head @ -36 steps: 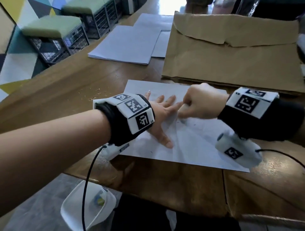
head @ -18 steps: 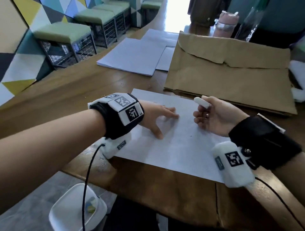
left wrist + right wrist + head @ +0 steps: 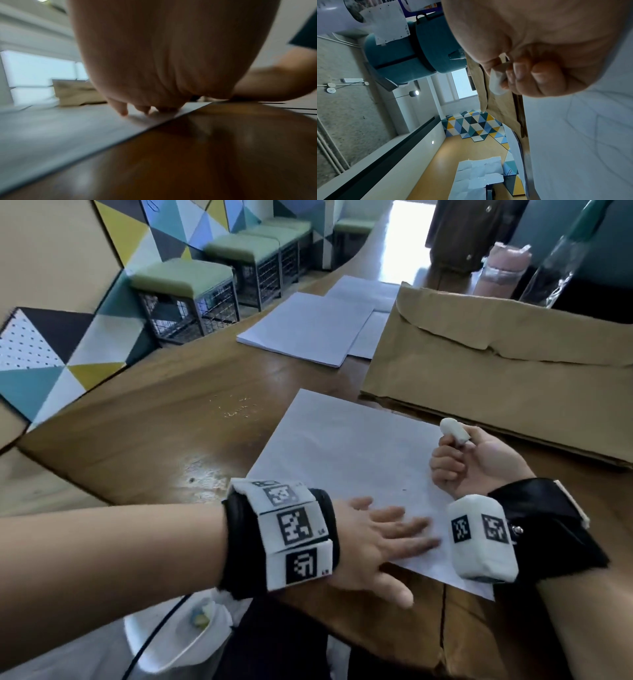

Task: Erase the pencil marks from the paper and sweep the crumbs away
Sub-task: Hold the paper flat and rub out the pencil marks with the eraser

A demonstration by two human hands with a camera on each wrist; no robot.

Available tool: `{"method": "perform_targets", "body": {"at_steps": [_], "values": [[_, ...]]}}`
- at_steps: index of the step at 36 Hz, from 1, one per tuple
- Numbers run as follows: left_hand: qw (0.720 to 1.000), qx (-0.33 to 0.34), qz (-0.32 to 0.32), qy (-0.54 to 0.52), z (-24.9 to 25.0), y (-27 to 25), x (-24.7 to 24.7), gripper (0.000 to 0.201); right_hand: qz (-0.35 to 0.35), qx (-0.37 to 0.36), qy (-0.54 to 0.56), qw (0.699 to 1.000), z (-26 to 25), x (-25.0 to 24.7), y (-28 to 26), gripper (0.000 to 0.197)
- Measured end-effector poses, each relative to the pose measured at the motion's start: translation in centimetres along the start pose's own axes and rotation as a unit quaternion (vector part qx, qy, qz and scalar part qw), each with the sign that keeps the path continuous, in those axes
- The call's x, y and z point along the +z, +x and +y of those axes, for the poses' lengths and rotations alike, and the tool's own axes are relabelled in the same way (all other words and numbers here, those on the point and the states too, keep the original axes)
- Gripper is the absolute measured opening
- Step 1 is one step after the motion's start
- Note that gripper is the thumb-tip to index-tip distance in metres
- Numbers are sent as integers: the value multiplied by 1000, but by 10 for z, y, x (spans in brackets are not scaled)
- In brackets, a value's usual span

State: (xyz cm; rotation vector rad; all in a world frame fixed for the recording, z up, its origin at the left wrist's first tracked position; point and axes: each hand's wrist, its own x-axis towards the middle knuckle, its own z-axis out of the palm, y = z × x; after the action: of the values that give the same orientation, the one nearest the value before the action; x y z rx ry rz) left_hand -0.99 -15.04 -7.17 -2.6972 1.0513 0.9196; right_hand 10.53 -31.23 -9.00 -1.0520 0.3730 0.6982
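Wooden table (image 3: 164, 436) carries everything, biggest being a brown paper envelope (image 3: 513, 378) at the far side of the sheet of paper (image 3: 342, 453). Beyond the sheet's far left corner lies a stack of white paper (image 3: 308, 330). Flat on the sheet's near edge, the left hand (image 3: 373, 546) presses with straight fingers. Over the sheet's right edge, the upturned right hand (image 3: 479, 463) pinches a white eraser (image 3: 454, 430) in curled fingers. Crumbs (image 3: 239, 409) dot the wood left of the sheet.
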Motion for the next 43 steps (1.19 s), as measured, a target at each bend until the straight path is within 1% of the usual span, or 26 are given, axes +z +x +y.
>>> {"method": "perform_targets", "body": {"at_steps": [2,3,4,6,7,8,10,13,15,17,18,20,23,25,27,29,31,32,33,34,35,38,39,40,41,43], "values": [[996,-73,-22,-36,-23,-15,9,71,0,1,-5,1000,0,0,0,16],[990,-130,-18,-54,-38,-24,14,73,0,0,-5,1000,0,1,-1,16],[978,-197,-12,-65,-52,-32,18,80,0,-2,-6,1000,0,1,-1,16],[942,-329,3,-63,-75,-49,23,116,2,-5,-5,1000,0,0,-1,17],[924,-377,2,-66,-81,-54,24,125,3,-6,-4,1000,0,0,0,17],[914,-400,2,-67,-83,-58,26,120,4,-6,-2,1000,0,-2,1,20],[922,-379,24,-74,-76,-59,27,101,11,-6,5,1000,0,-4,4,29],[961,-254,65,-88,-51,-53,31,84,1,-8,10,1000,0,-3,4,22],[978,-164,74,-105,-34,-52,35,78,-8,-13,10,1000,0,-1,4,21],[987,-110,50,-104,-27,-53,43,78,-11,-13,9,1000,1,-2,4,24],[988,-112,39,-100,-28,-55,47,77,-13,-10,8,1000,1,-2,4,24],[980,-175,25,-92,-39,-60,51,73,-21,-8,8,1000,1,-3,5,21],[934,-347,19,-82,-69,-71,48,81,-19,-2,5,1000,0,-3,5,22],[912,-406,19,-55,-82,-76,44,89,-12,-6,1,1000,1,-3,5,21],[930,-365,48,-23,-80,-76,40,87,-4,-12,0,1000,1,-3,6,20],[963,-259,74,-25,-62,-74,35,79,-1,-16,0,1000,1,-3,6,20],[987,-141,56,-48,-40,-68,36,71,-4,-20,-1,1000,2,-3,6,19],[993,-100,31,-57,-33,-66,37,72,-4,-21,1,1000,2,-3,6,19],[994,-86,7,-63,-31,-64,38,75,-2,-22,2,1000,1,-3,6,19],[993,-101,-10,-67,-33,-63,40,76,-1,-23,3,1000,1,-3,6,19],[987,-143,-15,-67,-40,-63,41,76,-3,-23,5,1000,1,-3,5,19],[937,-349,-5,-33,-66,-64,28,88,-16,-18,11,1000,1,-2,4,23],[921,-388,1,-24,-71,-62,19,95,-18,-17,12,1000,2,-1,3,25],[917,-398,14,-18,-70,-57,10,98,-19,-16,13,1000,2,-1,2,25],[924,-379,34,-18,-65,-51,1,97,-20,-17,14,1000,2,0,2,26],[952,-291,81,-58,-45,-33,-15,90,-15,-18,16,1000,2,0,2,27]]}}
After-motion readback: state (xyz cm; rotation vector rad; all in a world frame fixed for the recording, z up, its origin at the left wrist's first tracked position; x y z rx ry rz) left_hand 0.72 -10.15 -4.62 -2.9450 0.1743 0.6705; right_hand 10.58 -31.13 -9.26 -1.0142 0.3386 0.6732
